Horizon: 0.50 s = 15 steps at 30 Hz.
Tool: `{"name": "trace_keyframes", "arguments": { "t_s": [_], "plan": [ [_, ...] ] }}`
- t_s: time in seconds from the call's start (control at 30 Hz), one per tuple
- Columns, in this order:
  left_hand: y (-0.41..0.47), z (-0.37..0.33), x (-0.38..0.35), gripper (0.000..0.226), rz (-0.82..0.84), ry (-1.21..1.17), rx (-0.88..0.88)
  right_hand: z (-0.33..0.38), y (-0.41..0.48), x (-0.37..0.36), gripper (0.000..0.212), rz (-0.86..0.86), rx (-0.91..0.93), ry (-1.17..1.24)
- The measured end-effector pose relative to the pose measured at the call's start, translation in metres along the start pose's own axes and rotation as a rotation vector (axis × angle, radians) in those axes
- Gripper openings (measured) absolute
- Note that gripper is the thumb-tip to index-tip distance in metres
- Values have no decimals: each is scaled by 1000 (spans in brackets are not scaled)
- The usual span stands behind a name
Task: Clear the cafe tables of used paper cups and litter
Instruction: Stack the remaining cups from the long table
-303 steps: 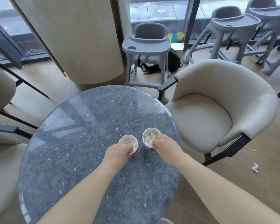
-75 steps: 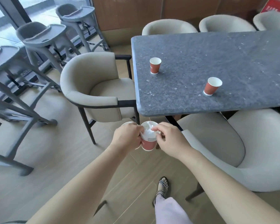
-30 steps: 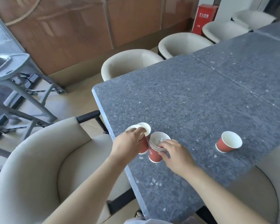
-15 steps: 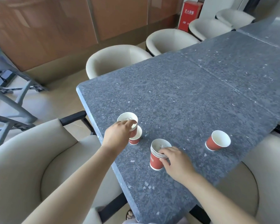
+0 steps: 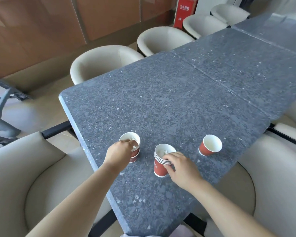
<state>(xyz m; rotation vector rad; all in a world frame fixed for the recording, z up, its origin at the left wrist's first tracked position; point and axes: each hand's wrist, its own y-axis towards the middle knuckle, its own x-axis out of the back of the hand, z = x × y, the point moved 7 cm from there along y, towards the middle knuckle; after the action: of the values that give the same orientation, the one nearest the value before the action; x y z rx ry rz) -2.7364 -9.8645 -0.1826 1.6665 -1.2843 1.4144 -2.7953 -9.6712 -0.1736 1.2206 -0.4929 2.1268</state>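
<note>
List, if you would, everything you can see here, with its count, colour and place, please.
table: one long run, grey speckled, centre
nested cup stack: several cups, red with white insides, near edge, in right hand's grip
cup pair: apparently two nested, red, left of the stack, under left hand
single cup: one, red, right of the stack, standing alone
armchairs: at least six, cream, around the table
red box: one, red, far wall
high-chair frames: partly seen, grey, left edge
left hand: grips the cup pair's rim
right hand: holds the stack's side
</note>
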Motion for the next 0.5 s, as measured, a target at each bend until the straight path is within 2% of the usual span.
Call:
{"name": "trace_keyframes", "arguments": {
  "t_s": [0.5],
  "plan": [
    [28, -125, -55, 29, 123, 51, -231, -69, -33, 41, 9, -95, -104, 50]
  ]
}}
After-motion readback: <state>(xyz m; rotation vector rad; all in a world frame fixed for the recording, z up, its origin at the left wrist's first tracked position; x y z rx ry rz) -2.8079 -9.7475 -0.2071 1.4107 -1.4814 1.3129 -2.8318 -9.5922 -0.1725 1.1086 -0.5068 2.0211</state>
